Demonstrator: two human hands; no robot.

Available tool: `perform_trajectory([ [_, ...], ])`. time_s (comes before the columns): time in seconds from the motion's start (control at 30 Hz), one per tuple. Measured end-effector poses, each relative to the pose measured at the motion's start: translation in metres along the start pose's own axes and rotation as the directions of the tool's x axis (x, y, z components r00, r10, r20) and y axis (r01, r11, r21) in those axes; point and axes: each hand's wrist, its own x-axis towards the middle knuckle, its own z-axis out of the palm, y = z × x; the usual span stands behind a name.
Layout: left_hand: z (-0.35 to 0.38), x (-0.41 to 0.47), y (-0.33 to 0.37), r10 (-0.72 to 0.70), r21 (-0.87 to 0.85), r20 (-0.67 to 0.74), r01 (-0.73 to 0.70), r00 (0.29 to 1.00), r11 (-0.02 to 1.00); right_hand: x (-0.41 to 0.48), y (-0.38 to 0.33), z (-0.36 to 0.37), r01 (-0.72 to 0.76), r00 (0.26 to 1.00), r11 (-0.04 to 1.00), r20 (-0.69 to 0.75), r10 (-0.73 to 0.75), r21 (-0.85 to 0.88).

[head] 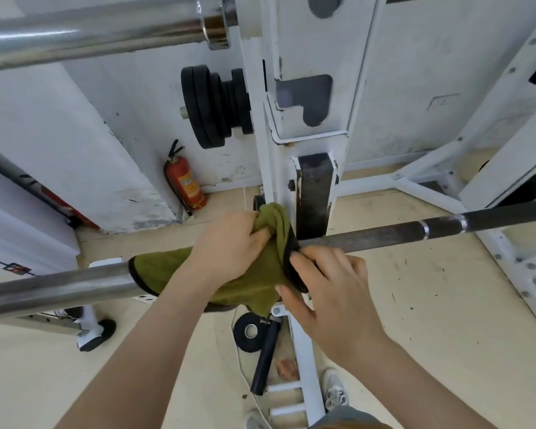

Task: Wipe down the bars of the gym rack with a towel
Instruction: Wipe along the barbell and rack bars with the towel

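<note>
An olive-green towel (167,267) with a dark edge is draped over a barbell (384,235) that runs across the view, resting on the white rack upright (310,88). My left hand (229,243) grips a bunched part of the towel on top of the bar, next to the upright. My right hand (331,286) pinches the towel's dark edge just right of it, fingers curled under the cloth. The bar's thick chrome sleeve (53,289) sticks out left of the towel. A second chrome bar (90,35) hangs above at the top left.
Black weight plates (211,106) sit on a peg left of the upright. A red fire extinguisher (186,184) stands by the wall. On the floor below lie a small black plate (249,331), a short black handle (265,357) and my shoe (334,388). White rack braces (492,131) rise at the right.
</note>
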Motion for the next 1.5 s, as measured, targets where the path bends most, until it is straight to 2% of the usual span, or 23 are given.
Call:
perform_trajectory([
  [0.1,-0.002,0.008,-0.004,0.02,-0.073,-0.054,-0.024,0.998,0.997,0.008,-0.006,-0.001,-0.016,0.995,1.0,-0.094,0.016,0.005],
  [0.17,-0.003,0.008,-0.008,0.017,-0.042,-0.121,-0.023,0.992,0.999,0.009,-0.007,-0.002,-0.012,0.996,0.999,-0.086,0.016,0.05],
  [0.23,-0.01,0.002,-0.01,0.007,0.065,-0.223,0.007,0.975,0.998,0.009,-0.005,-0.003,-0.015,0.999,0.995,-0.044,0.019,0.098],
  [0.3,-0.022,-0.012,-0.011,0.044,0.07,-0.367,-0.02,0.929,0.997,0.009,-0.004,-0.004,-0.038,0.999,0.993,-0.021,0.041,0.112],
  [0.33,-0.025,-0.023,-0.009,0.068,0.052,-0.346,-0.053,0.936,0.997,0.01,-0.003,-0.005,-0.056,0.998,0.99,-0.015,0.059,0.131],
  [0.37,-0.022,-0.032,-0.007,0.102,0.072,-0.266,-0.086,0.959,0.994,0.011,-0.002,-0.006,-0.076,0.997,0.985,-0.014,0.079,0.155],
  [0.43,0.003,-0.04,-0.002,0.145,0.264,-0.074,-0.121,0.987,0.957,0.013,0.0,-0.008,-0.113,0.993,0.978,-0.025,0.119,0.173],
  [0.5,0.029,-0.039,-0.001,0.16,0.419,-0.089,-0.109,0.983,0.902,0.016,0.007,-0.012,-0.149,0.987,0.976,-0.04,0.157,0.161],
  [0.57,0.033,-0.031,0.001,0.135,0.445,-0.142,-0.059,0.981,0.894,0.02,0.017,-0.018,-0.179,0.983,0.975,-0.016,0.182,0.13],
  [0.63,0.028,-0.024,-0.006,0.154,0.424,-0.091,-0.102,0.984,0.9,0.025,0.028,-0.023,-0.187,0.982,0.973,0.04,0.183,0.132],
  [0.7,0.019,-0.017,-0.014,0.16,0.325,-0.02,-0.145,0.987,0.934,0.03,0.035,-0.025,-0.184,0.982,0.965,0.077,0.172,0.185],
  [0.77,0.009,-0.013,-0.018,0.185,0.17,0.017,-0.185,0.983,0.968,0.03,0.036,-0.026,-0.169,0.986,0.966,0.042,0.164,0.196],
  [0.83,0.007,-0.01,-0.018,0.208,0.068,-0.049,-0.205,0.977,0.976,0.028,0.031,-0.025,-0.145,0.988,0.972,-0.024,0.152,0.183],
  [0.93,0.007,-0.003,-0.019,0.112,0.159,-0.199,-0.08,0.974,0.984,0.024,0.018,-0.021,-0.088,0.994,0.981,-0.042,0.096,0.173],
  [1.1,0.002,0.006,-0.041,-0.152,0.224,-0.185,0.192,0.971,0.956,0.021,0.001,-0.02,0.042,0.999,0.994,0.02,-0.045,0.101],
  [1.17,-0.006,-0.002,-0.059,-0.236,0.233,-0.268,0.3,0.934,0.925,0.021,-0.002,-0.023,0.076,0.996,0.994,0.033,-0.079,0.074],
  [1.27,-0.024,-0.025,-0.099,-0.31,0.253,-0.438,0.447,0.844,0.858,0.023,-0.003,-0.021,0.054,0.997,0.995,0.051,-0.058,0.082],
  [1.3,-0.03,-0.031,-0.108,-0.326,0.216,-0.46,0.46,0.826,0.861,0.022,-0.004,-0.018,0.052,0.997,0.995,0.055,-0.056,0.085],
  [1.37,-0.038,-0.042,-0.107,-0.356,0.007,-0.433,0.398,0.828,0.918,0.022,-0.009,-0.015,0.069,0.995,0.993,0.072,-0.076,0.094],
  [1.43,-0.042,-0.051,-0.084,-0.336,-0.294,-0.394,0.229,0.856,0.928,0.022,-0.015,-0.014,0.091,0.992,0.991,0.076,-0.099,0.102],
  [1.5,-0.044,-0.063,-0.046,-0.252,-0.555,-0.404,-0.017,0.879,0.831,0.023,-0.018,-0.014,0.069,0.995,0.989,0.058,-0.077,0.128],
])
